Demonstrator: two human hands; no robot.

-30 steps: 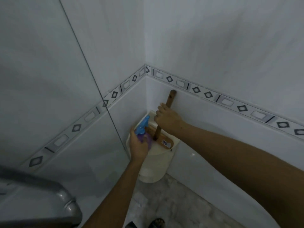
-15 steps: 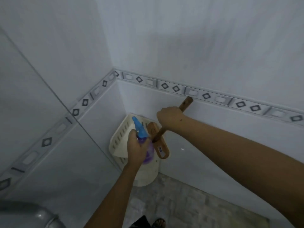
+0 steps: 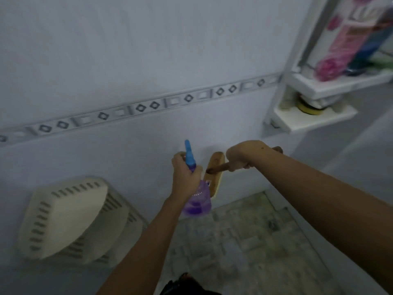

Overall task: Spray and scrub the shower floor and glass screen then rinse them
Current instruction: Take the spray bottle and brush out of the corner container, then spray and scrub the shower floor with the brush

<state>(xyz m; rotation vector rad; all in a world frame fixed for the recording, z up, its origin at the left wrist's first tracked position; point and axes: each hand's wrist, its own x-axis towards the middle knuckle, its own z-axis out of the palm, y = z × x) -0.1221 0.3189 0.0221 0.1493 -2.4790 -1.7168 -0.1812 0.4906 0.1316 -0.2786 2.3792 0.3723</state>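
Her left hand (image 3: pixel 185 174) is wrapped tight round the neck of the spray bottle (image 3: pixel 198 202), fingers curled over where the trigger would be. The blue nozzle sticks up above the fist and the purple body hangs below it. Her right hand (image 3: pixel 239 156) is closed round the wooden handle of the scrub brush (image 3: pixel 214 173), gripping it near the head. The handle's far end pokes out past her wrist.

Both hands are up at about the same height, close to the wall and just beside each other, with the brush head between them. The bottle stands roughly upright, nozzle aimed at the wall rather than down. The brush handle runs nearly level, with the head turned on edge at its left end. The shower floor (image 3: pixel 251 235) lies below and nearer me than both grips. The bottle hand hangs a touch lower, so I judge it the nearer one for a first spray, once the nozzle tips down.

The glass screen is nowhere in this view. Her forearms cover much of the floor, and everything is smeared by motion. I cannot tell whether a finger is on the trigger. A cream slotted basket (image 3: pixel 63 218) sits low on the left, and a white corner shelf (image 3: pixel 314 119) on the right.
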